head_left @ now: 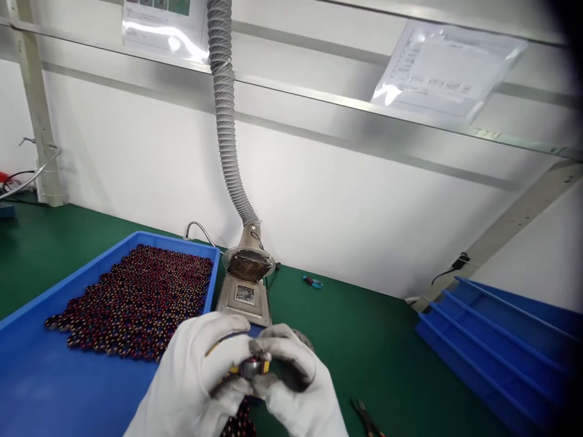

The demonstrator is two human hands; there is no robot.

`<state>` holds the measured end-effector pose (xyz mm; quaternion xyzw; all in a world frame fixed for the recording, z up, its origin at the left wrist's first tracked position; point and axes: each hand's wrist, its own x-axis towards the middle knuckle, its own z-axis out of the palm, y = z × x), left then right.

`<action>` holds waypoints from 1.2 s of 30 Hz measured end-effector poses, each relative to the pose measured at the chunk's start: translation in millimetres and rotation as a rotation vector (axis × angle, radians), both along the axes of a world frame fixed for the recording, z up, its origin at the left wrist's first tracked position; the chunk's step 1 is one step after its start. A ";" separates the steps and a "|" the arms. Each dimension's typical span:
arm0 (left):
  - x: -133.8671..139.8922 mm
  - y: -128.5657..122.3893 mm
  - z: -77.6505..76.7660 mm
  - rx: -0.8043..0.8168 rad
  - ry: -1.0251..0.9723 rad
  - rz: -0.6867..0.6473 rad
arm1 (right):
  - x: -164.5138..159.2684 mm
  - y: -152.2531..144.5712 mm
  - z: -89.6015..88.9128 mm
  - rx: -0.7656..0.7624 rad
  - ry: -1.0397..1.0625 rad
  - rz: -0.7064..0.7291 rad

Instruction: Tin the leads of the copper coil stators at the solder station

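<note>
while our gloved left hand [194, 370] and right hand [298, 373] jointly pinch the small yellow-edged part [251, 368] near the blue tray [82, 388], we should support it evenly with light pressure.

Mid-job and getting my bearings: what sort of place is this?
Probably a small-parts assembly workstation: a blue tray holds many small round parts, a flexible duct hangs over the bench, and a plier-like tool lies nearby.

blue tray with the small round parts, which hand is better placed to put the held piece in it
Likely the left hand: in view it overlaps the blue tray, while the right hand is farther from it. Both hands appear to pinch the piece.
</note>
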<state>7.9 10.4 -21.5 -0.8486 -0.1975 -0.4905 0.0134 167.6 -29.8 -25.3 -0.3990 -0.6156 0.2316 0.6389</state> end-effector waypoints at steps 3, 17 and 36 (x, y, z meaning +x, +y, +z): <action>0.3 -0.1 -1.7 0.044 0.035 -0.006 | -3.2 2.4 1.0 0.021 0.106 0.030; -1.7 -1.6 -3.2 0.023 -0.041 0.075 | -16.6 20.2 -26.5 -0.286 0.584 0.205; -6.3 -1.6 -4.6 -0.544 -0.155 -0.110 | -35.9 -5.8 -19.8 -0.383 0.753 0.261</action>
